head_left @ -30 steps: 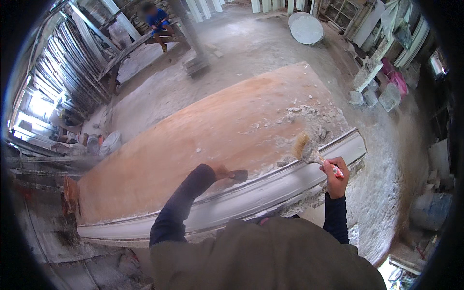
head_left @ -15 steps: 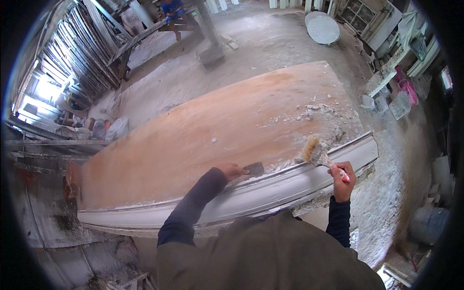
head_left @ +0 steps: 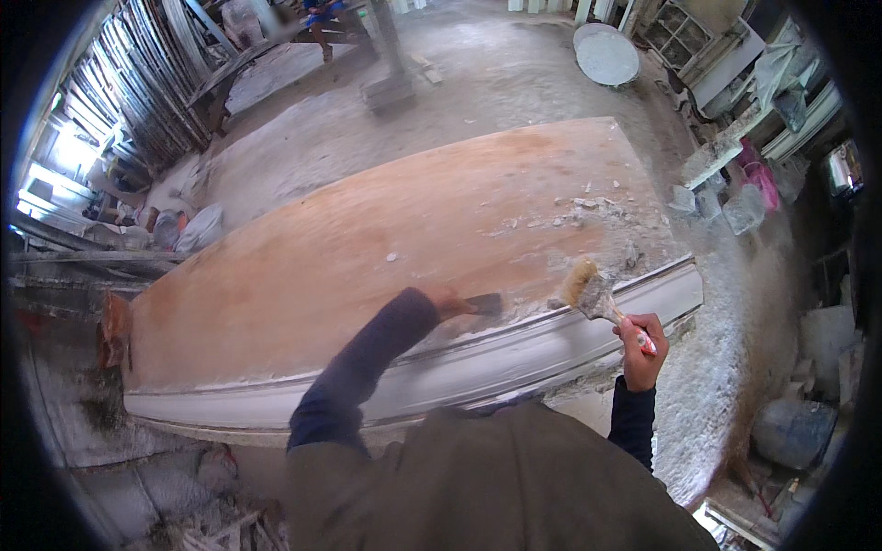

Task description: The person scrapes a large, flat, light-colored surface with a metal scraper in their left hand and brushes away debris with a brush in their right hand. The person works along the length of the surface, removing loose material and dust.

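Running beside both hands: one white moulding [head_left: 514, 354], long axis left to right, slanting away toward its right end, along the near edge of a brown board [head_left: 358, 285]. Left hand [head_left: 447, 304]: over the board, on the far side of the moulding; fingers closed on a dark scraper [head_left: 487, 304], its blade lying rightward of them, roughly along the moulding; exact grip blurred. Right hand [head_left: 642, 351]: nearer the moulding's right end; fingers wrapped round the handle of a brush [head_left: 599, 301], bristles leftward and beyond them; bristle contact with the board: cannot tell. White crumbs [head_left: 588, 204]: on the board, beyond the brush, nearer the right hand.
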A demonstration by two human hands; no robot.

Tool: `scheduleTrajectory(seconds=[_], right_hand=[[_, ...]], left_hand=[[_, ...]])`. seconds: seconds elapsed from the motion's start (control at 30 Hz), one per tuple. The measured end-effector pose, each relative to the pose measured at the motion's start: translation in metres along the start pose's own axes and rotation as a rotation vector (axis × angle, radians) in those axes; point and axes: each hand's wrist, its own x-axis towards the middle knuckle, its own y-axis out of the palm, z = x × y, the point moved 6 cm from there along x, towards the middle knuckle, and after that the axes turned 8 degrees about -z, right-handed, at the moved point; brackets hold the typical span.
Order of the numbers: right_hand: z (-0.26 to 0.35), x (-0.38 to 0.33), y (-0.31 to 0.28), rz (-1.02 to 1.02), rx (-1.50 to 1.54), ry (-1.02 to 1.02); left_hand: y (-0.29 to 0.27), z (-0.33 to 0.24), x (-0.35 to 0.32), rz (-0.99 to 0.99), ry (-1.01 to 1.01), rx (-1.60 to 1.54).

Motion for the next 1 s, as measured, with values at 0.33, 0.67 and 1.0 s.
scheduleTrajectory(seconds=[0.33,0.67,1.0], right_hand=[[-0.013,0.000,-0.019,-0.030,-0.071,-0.028],[-0.008,0.006,-0.035,-0.057,-0.049,-0.008],[-0.011,0.007,-0.029,-0.039,-0.054,-0.025]], left_hand=[[0.000,-0.054,0.033,0.215,-0.022,-0.086],[-0.029,-0.051,0.030,0.260,-0.081,-0.035],[-0.015,-0.081,0.069,0.235,0.020,-0.113]])
